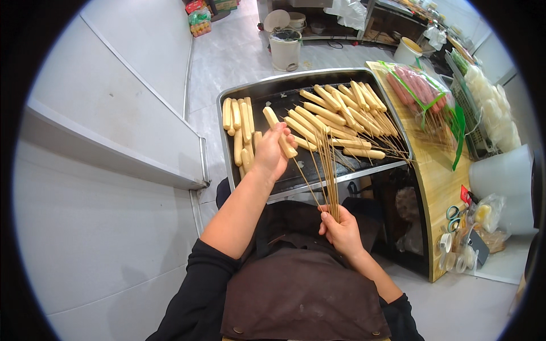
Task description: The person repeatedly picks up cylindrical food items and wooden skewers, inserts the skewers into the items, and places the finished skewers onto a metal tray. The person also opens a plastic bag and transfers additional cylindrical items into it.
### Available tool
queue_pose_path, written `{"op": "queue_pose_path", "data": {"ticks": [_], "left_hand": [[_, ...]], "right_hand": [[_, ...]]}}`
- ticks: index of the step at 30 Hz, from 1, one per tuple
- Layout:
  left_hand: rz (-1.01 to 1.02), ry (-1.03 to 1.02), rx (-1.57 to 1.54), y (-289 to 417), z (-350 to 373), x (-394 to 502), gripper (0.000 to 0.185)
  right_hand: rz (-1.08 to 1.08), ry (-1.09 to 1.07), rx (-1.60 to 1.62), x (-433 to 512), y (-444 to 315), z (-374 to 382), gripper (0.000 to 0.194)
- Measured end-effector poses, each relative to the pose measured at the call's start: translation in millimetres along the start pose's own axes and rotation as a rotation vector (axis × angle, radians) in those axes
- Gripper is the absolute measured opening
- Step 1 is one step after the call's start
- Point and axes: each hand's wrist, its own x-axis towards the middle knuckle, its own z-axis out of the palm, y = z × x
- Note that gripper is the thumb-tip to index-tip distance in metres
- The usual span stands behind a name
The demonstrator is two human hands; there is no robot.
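Note:
My left hand [269, 152] grips a pale yellow sausage [288, 146] over the dark metal tray [273, 89]. One thin skewer runs from the sausage's lower end down to my right hand [339, 228]. That hand is closed around a bundle of thin bamboo skewers [330, 179], which fan upward over the tray's near edge. Several skewered sausages [324, 113] lie in a loose pile on the tray's right side, sticks pointing down and right. Along its left side rest several sausages without visible sticks [245, 121], partly hidden behind my left hand.
Right of the tray, a wooden board [426, 170] bears a plastic bag of pink skewered sausages [420, 87]. Nearer are scissors [453, 218], a tape roll [445, 243] and a phone [477, 247]. A white panel wall [119, 128] stands at left. A lidded bin [285, 49] is beyond the tray.

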Motion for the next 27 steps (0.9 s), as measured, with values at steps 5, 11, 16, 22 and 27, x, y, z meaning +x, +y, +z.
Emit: {"op": "queue_pose_path", "data": {"ticks": [5,11,16,22,27], "left_hand": [[-0.016,-0.057,0.001,-24,13,-21,0.016],[-0.081,-0.096,0.068,-20,17,-24,0.022],[-0.016,-0.112,0.013,2,16,-3,0.022],[0.003,-0.130,-0.098,16,12,5,0.024],[-0.025,-0.158,-0.021,21,11,1,0.027]], "right_hand": [[-0.056,0.002,0.053,12,-5,8,0.022],[-0.086,0.019,0.058,20,-10,5,0.023],[-0.108,0.000,0.029,16,-17,6,0.024],[-0.059,-0.035,-0.024,3,-22,-3,0.023],[-0.008,-0.037,-0.015,-1,-24,-15,0.023]]}}
